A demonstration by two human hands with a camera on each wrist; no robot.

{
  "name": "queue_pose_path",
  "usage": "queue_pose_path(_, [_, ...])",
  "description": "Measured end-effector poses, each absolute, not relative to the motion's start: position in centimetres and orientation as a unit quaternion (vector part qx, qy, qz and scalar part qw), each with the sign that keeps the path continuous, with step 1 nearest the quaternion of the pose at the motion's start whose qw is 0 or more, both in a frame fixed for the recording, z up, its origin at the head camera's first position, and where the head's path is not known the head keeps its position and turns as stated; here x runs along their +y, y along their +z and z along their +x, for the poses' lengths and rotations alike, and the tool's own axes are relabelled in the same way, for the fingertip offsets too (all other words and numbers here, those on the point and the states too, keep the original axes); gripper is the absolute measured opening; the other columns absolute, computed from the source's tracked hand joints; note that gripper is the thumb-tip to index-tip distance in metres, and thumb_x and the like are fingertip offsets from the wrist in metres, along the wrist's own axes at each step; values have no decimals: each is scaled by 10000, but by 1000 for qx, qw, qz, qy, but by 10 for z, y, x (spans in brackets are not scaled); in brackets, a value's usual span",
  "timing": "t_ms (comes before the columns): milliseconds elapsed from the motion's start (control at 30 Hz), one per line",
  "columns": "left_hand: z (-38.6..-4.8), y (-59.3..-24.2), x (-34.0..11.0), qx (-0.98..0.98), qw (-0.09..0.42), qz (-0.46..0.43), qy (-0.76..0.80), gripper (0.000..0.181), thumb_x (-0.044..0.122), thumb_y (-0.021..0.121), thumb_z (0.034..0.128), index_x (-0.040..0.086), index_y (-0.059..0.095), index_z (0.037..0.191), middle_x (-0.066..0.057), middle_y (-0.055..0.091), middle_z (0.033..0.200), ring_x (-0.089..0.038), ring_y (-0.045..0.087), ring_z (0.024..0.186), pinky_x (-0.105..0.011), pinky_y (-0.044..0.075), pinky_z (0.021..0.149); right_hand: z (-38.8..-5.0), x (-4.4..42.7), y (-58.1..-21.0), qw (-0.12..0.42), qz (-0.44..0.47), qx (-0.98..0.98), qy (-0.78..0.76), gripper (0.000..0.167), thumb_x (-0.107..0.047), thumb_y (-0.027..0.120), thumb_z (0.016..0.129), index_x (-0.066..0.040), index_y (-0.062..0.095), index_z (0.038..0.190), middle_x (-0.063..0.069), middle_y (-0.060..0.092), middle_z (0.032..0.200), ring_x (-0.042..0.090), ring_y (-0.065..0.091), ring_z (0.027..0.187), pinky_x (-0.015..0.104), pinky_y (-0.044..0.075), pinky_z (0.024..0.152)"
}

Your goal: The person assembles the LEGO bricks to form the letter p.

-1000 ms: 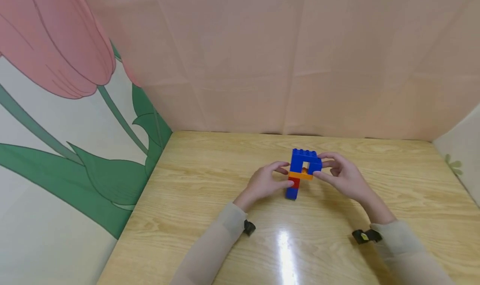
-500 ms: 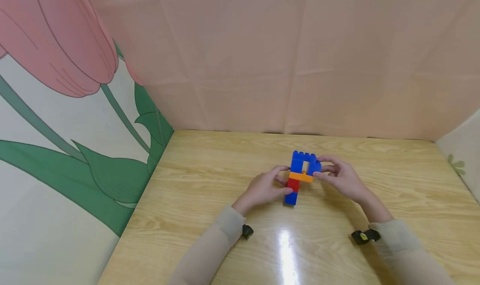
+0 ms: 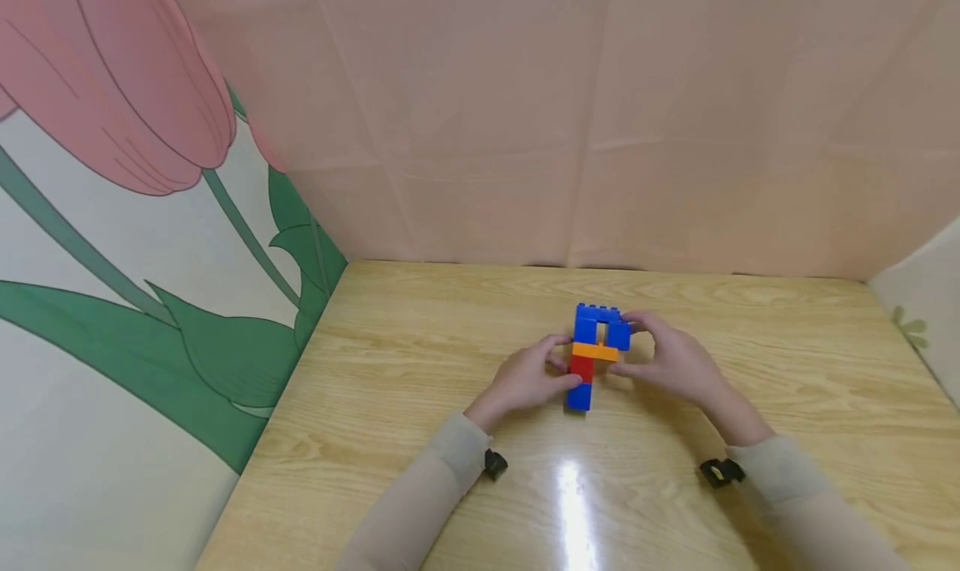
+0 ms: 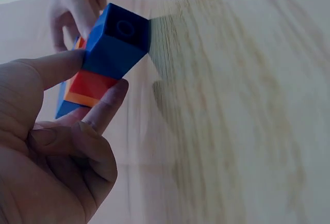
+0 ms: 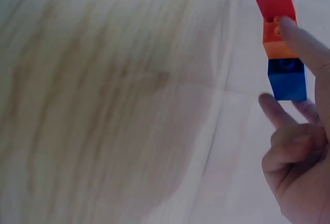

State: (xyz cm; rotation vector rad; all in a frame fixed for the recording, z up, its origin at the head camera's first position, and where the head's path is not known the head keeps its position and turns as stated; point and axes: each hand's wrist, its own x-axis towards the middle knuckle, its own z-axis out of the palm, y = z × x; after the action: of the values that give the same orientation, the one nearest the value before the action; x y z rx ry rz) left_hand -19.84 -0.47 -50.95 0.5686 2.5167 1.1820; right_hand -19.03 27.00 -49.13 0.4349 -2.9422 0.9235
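Note:
A small building-brick structure (image 3: 585, 353) stands between my two hands in the head view. From the bottom it has a blue brick (image 3: 578, 398), a red brick (image 3: 582, 368), an orange brick (image 3: 595, 352) jutting right, and blue bricks around a gap on top. My left hand (image 3: 525, 379) pinches the lower stack near the red and blue bricks, thumb in front. My right hand (image 3: 678, 367) holds the overhanging side. Its thumb (image 5: 296, 38) lies against the orange brick's underside, while the other fingers reach to the right-hand blue brick (image 5: 287, 82). The lowest blue brick's hollow bottom (image 4: 126, 27) faces the left wrist camera.
A wood-grain table (image 3: 405, 338) lies under the hands. Behind it hangs a pink cloth (image 3: 465, 121), and a tulip-printed panel (image 3: 150, 304) stands at the left. Black straps (image 3: 495, 463) show at both cuffs.
The structure has tilted, showing more of its front, and shifted slightly left. My right thumb has moved from the right-hand blue brick down beneath the orange brick. My left hand keeps its pinch.

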Motion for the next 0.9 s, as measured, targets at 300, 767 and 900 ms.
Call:
queue_pose_path(300, [-199,-514,-7,875,150,213,409,693,468,768,940,295,474,1543,144,701,1038,-66,647,955,-370,514,894,-199,267,-503,6,150,-948,282,796,-504,879,815,-94,547,1411,69,699,1060,243,613,836,391,465,696])
queue_pose_path(767, [-197,-512,-5,877,178,207,396,689,481,786,920,250,524,1513,167,694,1034,-46,633,957,-392,513,942,-201,268,-506,-101,116,-940,306,880,-582,829,831,-72,511,1475,158,669,1178,310,627,1004,481,532,833])
queue_pose_path(900, [-197,-512,-5,878,184,200,394,674,467,791,920,244,536,1503,159,692,1043,-50,628,934,-383,515,928,-201,268,-508,-114,112,-936,315,863,-551,843,831,-62,517,1464,139,676,1152,295,629,988,466,530,832])
